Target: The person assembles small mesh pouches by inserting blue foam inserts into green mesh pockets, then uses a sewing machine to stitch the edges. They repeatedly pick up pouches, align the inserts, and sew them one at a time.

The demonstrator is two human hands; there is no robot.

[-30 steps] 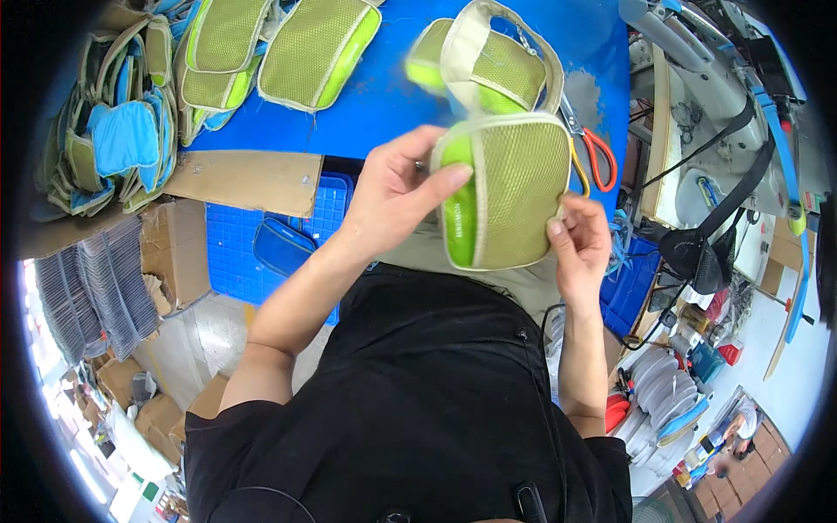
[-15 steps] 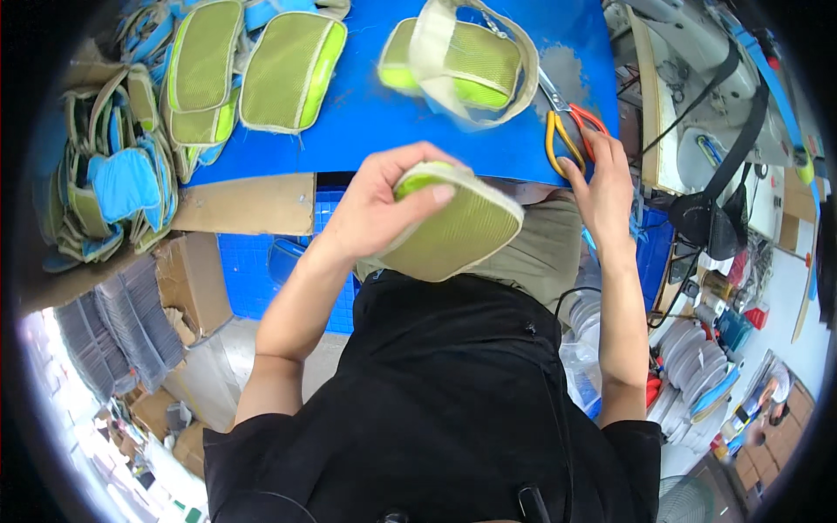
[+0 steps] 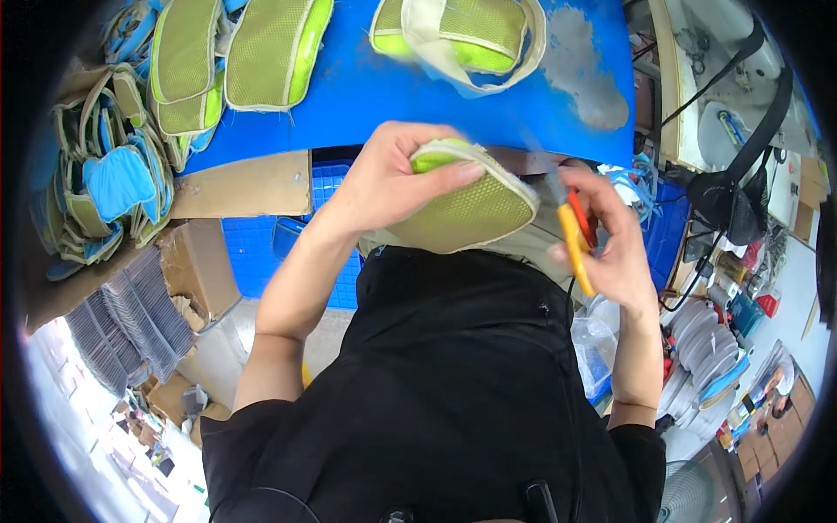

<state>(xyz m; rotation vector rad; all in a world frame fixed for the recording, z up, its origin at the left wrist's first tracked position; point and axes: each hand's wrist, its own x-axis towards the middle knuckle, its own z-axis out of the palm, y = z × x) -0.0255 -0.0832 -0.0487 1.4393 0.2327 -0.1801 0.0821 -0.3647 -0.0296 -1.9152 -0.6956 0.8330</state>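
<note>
My left hand grips a green mesh pouch with pale binding along its edge, thumb on top, held above my lap in front of the table. To its right, my right hand is closed around a pair of scissors with one orange-yellow and one red handle. The blades point up and away from me and are blurred. On the blue table lies another green mesh pouch with a loop of pale binding tape over it.
Several green mesh pouches lie at the table's left. A heap of green and blue pieces fills the far left. The blue table ends just beyond my hands. A sewing machine stands at the right.
My right hand has picked the scissors up off the table and brought them toward me, beside the pouch. My left hand still holds the pouch, now slightly higher and turned.
</note>
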